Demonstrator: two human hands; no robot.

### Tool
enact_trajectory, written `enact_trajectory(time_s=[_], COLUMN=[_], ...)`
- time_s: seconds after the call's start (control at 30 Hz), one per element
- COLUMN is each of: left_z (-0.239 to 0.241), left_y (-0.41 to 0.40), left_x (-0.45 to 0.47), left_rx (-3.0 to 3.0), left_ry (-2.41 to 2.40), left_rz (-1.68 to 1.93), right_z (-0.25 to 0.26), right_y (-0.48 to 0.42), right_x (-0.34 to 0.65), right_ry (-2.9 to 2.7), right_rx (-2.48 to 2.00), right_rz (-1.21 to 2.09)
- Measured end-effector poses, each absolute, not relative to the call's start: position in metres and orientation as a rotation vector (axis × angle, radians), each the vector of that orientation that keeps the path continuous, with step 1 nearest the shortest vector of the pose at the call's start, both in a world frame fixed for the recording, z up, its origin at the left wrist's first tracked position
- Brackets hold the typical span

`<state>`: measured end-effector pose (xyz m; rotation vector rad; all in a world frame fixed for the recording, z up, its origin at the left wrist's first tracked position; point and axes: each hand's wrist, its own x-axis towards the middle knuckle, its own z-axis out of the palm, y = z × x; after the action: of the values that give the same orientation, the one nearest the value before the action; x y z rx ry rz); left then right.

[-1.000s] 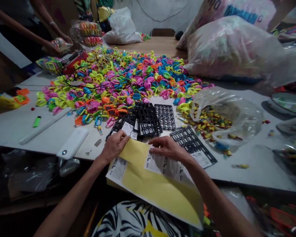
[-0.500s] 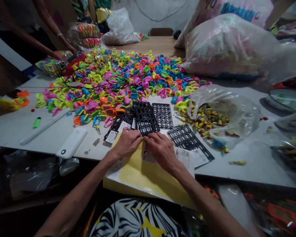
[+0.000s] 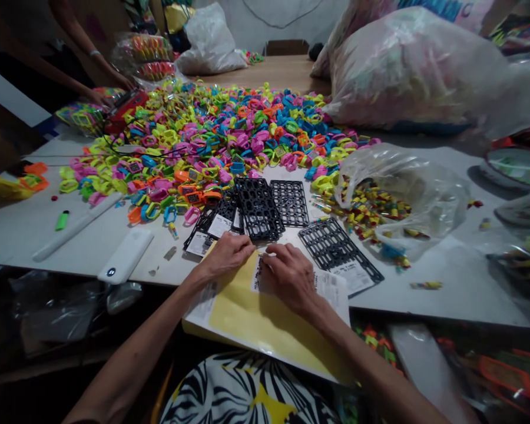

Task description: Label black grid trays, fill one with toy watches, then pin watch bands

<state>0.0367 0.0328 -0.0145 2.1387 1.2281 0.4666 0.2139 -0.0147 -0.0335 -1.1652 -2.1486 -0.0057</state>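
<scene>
At the counter's (image 3: 450,288) front edge, a yellow sheet (image 3: 242,315) slopes down above the person's lap (image 3: 229,391). The left hand (image 3: 228,254) pinches its top edge; the right hand (image 3: 290,275) curls over a white label (image 3: 257,278) on it, though I can't tell whether those fingertips grip. Black racks (image 3: 259,209) lie just beyond, toy watches (image 3: 247,132) heaped behind.

The label sheet (image 3: 234,306) juts over the table's (image 3: 450,282) near edge, above the person's lap (image 3: 229,391), with grids (image 3: 260,212) just beyond it and a heap of toy watches (image 3: 229,132) behind those. Over to the left sit the power bank (image 3: 127,256), a long tube (image 3: 77,228) and a lighter (image 3: 62,221); to the right, there's a bag (image 3: 439,188) with small pieces (image 3: 375,206) in it, a big sack (image 3: 410,82) behind.
</scene>
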Motion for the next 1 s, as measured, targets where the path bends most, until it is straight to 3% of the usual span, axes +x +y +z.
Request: enact_trajectory(time_s=[0.33,0.57,0.87,1.0], left_z=[-0.017,-0.018,-0.018,-0.024], left_y=[0.037,0.036,0.038,0.037], left_x=[0.038,0.037,0.038,0.034], left_rx=[2.097,2.160,2.221,2.393], left_ry=[1.214,1.280,1.239,1.306], left_rz=[0.452,0.384,0.357,0.285], right_z=[-0.043,-0.024,-0.044,-0.019], right_y=[-0.011,-0.025,-0.011,-0.029], right_x=[0.210,0.231,0.222,0.229], right_ry=[-2.204,-2.057,-2.201,-2.016], right_rx=[-1.164,-1.202,-1.198,-1.060], right_rz=[-0.160,0.372,0.069,0.549])
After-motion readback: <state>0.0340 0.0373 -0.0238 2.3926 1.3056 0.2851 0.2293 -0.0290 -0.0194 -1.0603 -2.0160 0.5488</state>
